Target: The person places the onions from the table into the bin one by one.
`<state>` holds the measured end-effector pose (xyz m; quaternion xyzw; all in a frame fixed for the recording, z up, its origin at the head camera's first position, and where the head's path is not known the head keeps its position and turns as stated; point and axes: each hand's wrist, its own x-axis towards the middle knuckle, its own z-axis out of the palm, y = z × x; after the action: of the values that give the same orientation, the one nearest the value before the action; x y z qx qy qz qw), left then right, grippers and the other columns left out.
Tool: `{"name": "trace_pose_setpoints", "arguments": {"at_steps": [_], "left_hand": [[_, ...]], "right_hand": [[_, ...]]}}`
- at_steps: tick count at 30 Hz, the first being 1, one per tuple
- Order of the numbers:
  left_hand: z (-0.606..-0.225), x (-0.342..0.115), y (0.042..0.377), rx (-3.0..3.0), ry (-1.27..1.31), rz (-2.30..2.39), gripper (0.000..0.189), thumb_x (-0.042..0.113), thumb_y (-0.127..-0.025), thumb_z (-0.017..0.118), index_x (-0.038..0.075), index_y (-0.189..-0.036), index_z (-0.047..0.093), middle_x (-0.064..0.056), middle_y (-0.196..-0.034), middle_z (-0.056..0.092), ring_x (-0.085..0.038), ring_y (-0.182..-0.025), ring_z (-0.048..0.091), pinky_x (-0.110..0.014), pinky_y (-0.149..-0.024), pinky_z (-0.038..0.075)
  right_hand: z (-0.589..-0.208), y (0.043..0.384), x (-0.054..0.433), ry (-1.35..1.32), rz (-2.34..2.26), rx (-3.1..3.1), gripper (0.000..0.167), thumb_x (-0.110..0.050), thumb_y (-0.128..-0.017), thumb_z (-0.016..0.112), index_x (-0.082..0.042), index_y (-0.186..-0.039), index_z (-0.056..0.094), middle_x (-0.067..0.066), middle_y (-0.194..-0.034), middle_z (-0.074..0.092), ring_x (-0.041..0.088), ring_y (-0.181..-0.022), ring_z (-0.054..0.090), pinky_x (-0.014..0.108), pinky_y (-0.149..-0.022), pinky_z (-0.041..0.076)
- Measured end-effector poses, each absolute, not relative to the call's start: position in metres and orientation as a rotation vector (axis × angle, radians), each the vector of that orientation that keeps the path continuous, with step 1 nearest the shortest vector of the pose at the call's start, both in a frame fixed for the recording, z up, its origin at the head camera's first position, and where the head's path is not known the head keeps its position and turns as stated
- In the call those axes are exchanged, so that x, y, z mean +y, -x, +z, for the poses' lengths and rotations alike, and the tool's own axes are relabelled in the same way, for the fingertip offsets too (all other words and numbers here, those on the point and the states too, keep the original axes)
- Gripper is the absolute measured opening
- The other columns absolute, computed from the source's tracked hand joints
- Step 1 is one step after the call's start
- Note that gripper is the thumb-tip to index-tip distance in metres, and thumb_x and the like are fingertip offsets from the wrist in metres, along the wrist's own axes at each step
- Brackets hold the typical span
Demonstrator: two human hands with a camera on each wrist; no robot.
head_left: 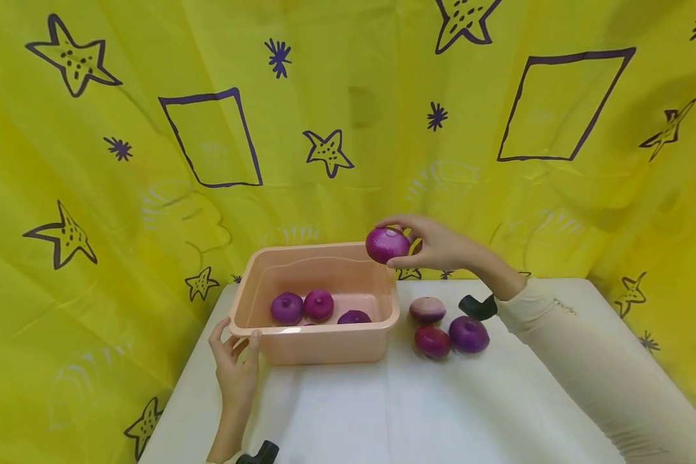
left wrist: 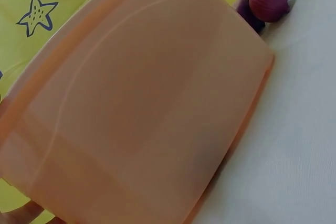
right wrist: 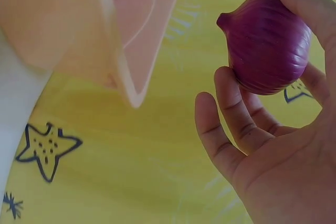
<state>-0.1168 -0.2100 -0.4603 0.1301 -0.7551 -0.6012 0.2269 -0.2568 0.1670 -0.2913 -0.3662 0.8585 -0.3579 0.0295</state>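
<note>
In the head view my right hand [head_left: 441, 243] holds a purple onion [head_left: 387, 245] above the right back corner of a peach plastic tub [head_left: 325, 348]. The right wrist view shows the onion [right wrist: 270, 43] pinched between thumb and fingers, its pointed tip facing the tub. My left hand [head_left: 236, 370] grips the tub's front left corner, thumb on the front side and fingers around the left side. Inside the tub lie several onions, among them a purple one [head_left: 287, 308] and a redder one [head_left: 319, 305]; the front wall partly hides others.
Right of the tub, three onions sit close together on the white table [head_left: 348, 412]: a pale one [head_left: 427, 310], a red one [head_left: 432, 341] and a purple one [head_left: 469, 334]. A yellow curtain [head_left: 383, 84] with drawn stars hangs behind the table.
</note>
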Motion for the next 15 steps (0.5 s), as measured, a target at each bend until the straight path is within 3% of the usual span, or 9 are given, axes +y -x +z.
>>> {"name": "trace_pose_setpoints", "arguments": {"at_steps": [6, 15], "left_hand": [[-0.461, -0.209, 0.117, -2.09, -0.365, -1.652, 0.073, 0.034, -0.099, 0.069, 0.024, -0.156, 0.024, -0.022, -0.146, 0.049, -0.04, -0.126, 0.055, -0.007, -0.079, 0.048], [-0.464, -0.211, 0.116, -2.085, -0.363, -1.668, 0.074, 0.035, -0.099, 0.069, 0.024, -0.156, 0.024, -0.022, -0.148, 0.046, -0.042, -0.13, 0.053, -0.005, -0.076, 0.048]], "right_hand": [[-0.293, 0.264, 0.143, 1.199, -1.122, 2.596, 0.067, -0.027, -0.086, 0.084, -0.013, -0.145, 0.055, 0.012, -0.133, 0.059, 0.029, -0.098, 0.065, 0.039, -0.081, 0.06], [-0.295, 0.28, 0.108, 1.126, -1.1, 2.553, 0.067, -0.025, -0.085, 0.086, -0.018, -0.144, 0.055, 0.011, -0.127, 0.061, 0.029, -0.099, 0.064, 0.035, -0.082, 0.06]]}}
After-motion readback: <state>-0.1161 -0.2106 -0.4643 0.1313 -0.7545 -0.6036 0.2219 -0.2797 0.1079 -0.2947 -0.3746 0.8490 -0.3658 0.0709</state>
